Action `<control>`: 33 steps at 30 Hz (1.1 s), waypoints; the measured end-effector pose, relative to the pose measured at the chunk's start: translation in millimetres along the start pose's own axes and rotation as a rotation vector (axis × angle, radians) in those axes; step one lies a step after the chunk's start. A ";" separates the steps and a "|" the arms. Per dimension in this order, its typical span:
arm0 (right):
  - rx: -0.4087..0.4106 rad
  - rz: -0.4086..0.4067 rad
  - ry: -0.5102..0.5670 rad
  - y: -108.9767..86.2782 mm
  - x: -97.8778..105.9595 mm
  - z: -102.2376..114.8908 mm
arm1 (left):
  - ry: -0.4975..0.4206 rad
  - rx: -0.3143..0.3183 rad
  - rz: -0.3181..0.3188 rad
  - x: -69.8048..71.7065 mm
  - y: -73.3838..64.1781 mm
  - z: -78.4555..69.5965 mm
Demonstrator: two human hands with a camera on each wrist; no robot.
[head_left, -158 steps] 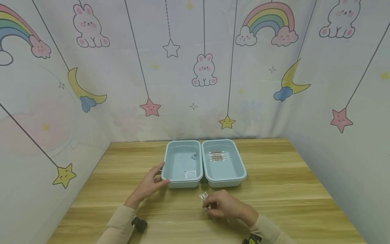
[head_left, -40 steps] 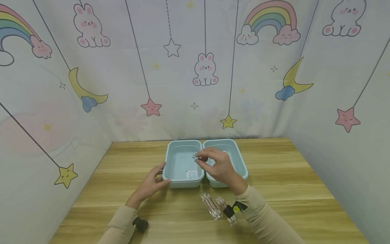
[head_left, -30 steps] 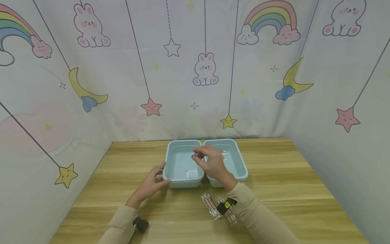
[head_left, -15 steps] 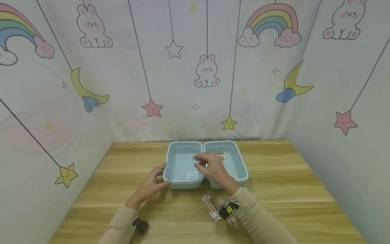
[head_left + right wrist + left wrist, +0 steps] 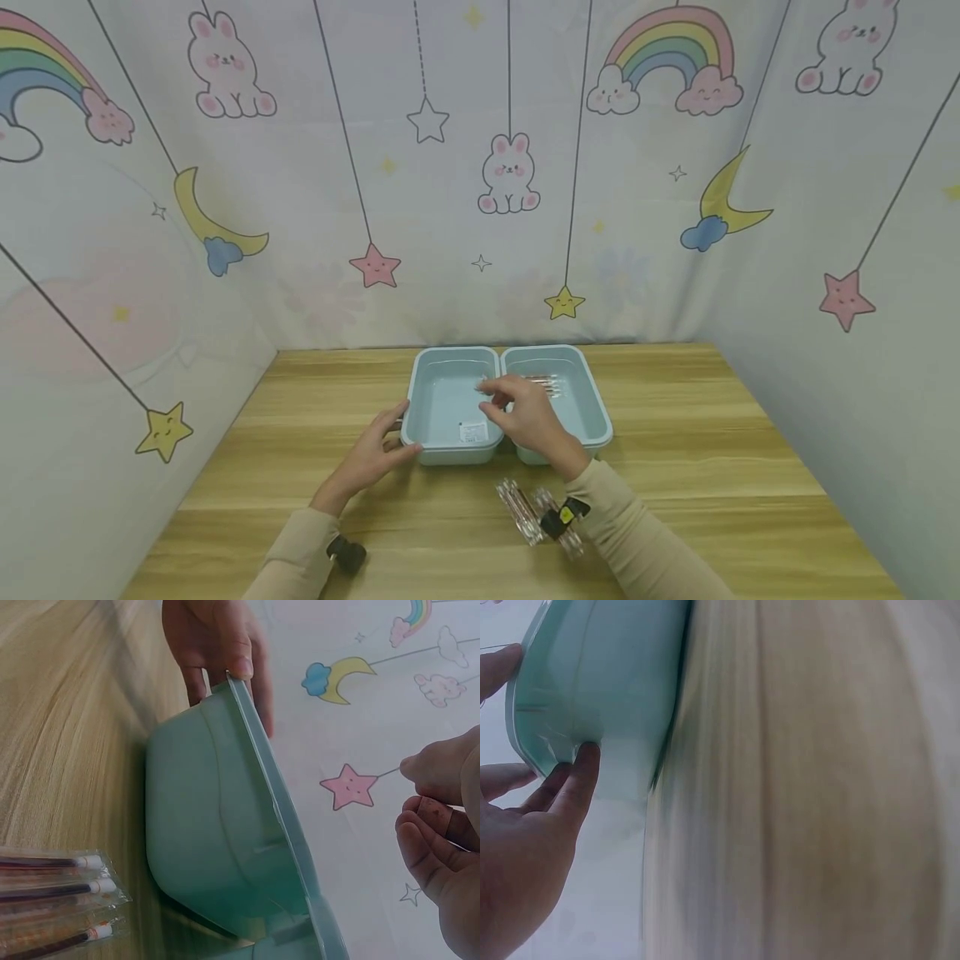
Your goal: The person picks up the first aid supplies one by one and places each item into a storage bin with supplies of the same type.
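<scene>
In the head view my left hand rests on the near-left corner of the left light-blue plastic bin, fingers spread along its outer side. My right hand hovers over the bins' shared edge. Its thumb and fingertips are parted, and the right wrist view shows nothing between them. Just past the fingertips a small silvery piece lies in the left bin, partly hidden. A white printed label shows on that bin's floor. Wrapped swabs with red-brown shafts lie in the right bin, partly behind my hand.
Two clear-wrapped packs of similar swabs lie on the wood-grain table in front of the bins, one partly under my right wrist camera. A patterned curtain closes off the back and both sides.
My right hand has gone from the swab packs on the table to the bins. It pinched a small silvery thing about a second ago; its fingertips have since parted. The left hand stays put.
</scene>
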State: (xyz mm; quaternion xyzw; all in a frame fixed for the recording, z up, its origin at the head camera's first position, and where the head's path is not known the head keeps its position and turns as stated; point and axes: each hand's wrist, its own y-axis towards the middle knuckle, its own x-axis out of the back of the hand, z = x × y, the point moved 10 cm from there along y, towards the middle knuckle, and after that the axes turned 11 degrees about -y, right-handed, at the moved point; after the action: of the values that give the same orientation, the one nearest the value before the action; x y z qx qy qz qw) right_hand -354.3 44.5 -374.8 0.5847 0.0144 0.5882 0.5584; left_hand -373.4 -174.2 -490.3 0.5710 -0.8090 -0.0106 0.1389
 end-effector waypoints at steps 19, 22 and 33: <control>-0.005 -0.037 -0.017 4.5 14.5 -5.0 | 0.009 0.000 -0.011 -0.4 1.0 -0.1; -0.029 -0.029 -0.026 4.5 16.1 -8.5 | 0.016 0.003 -0.015 -0.1 0.8 -0.8; -0.072 -0.022 -0.020 1.5 24.0 -20.7 | 0.025 0.004 -0.011 -0.2 0.4 0.5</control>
State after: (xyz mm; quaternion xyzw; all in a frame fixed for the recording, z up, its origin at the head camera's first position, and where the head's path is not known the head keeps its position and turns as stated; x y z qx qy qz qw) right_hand -362.4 73.3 -364.2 0.5699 -0.0057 0.5763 0.5857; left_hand -373.8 -173.9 -490.8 0.5756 -0.8042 -0.0028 0.1478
